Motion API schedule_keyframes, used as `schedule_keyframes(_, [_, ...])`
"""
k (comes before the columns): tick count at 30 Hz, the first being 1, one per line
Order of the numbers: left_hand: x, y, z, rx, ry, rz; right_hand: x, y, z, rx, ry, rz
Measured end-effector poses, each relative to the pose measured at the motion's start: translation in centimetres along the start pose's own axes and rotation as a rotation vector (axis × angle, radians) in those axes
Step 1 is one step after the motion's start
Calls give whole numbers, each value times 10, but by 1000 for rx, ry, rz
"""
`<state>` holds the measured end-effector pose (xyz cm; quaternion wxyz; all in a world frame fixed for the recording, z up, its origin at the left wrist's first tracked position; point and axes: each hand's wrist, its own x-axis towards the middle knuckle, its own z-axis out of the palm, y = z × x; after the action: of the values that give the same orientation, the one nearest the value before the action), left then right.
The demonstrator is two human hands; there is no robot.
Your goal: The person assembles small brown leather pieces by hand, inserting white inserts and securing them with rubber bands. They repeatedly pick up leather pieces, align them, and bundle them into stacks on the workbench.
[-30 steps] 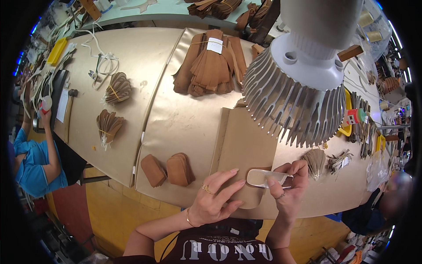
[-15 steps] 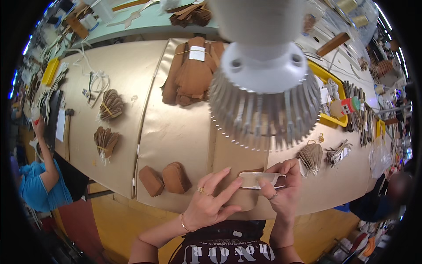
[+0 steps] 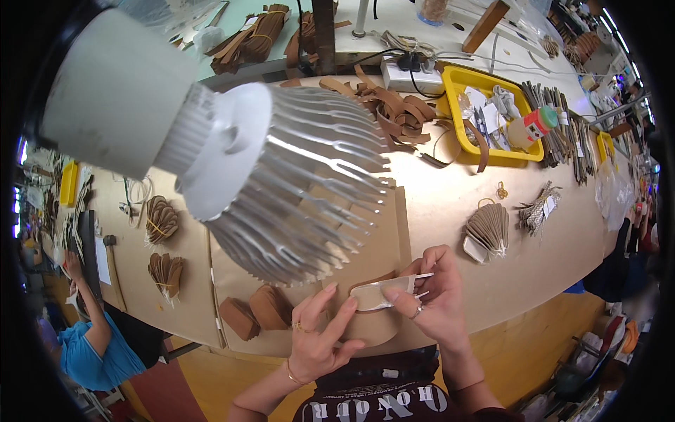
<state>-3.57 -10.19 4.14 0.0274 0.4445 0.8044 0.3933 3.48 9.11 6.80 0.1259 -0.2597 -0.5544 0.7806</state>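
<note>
My right hand (image 3: 437, 301) pinches a small brown leather piece (image 3: 371, 298) with a rounded end and whitish edges, thumb on top and fingers curled behind. Two thin white ends poke out by the fingers. My left hand (image 3: 320, 336) has its fingers stretched apart, with a fingertip at the piece's rounded end. Underneath lies a tan board or sheet (image 3: 380, 330) at the near table edge. Two stacks of cut brown leather pieces, one (image 3: 239, 318) and another (image 3: 271, 307), stand left of my left hand.
A large lamp (image 3: 295, 183) with metal fins hangs over the table. Fanned bundles (image 3: 489, 232) of strips lie to the right. A yellow tray (image 3: 492, 159) holds a glue-like bottle (image 3: 531, 129). Loose brown strips (image 3: 394, 112) lie at the back. A person in blue (image 3: 98, 348) works at the far left.
The view has shifted, so the lamp now appears farther left and uncovers the loose strips and tray. Both hands keep nearly the same pose on the leather piece.
</note>
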Motion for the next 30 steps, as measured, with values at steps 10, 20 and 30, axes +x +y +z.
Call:
schedule_keyframes(10, [-1,-4,3,23,36,27,1,-2,-3,-84,-6,36])
schedule_keyframes(20, [-4,-5,3,25,17,9,8,1,-9,30,-22,151])
schedule_keyframes(30, [-7,-7,4,19,24,3,12,8,-15,-39,-66,187])
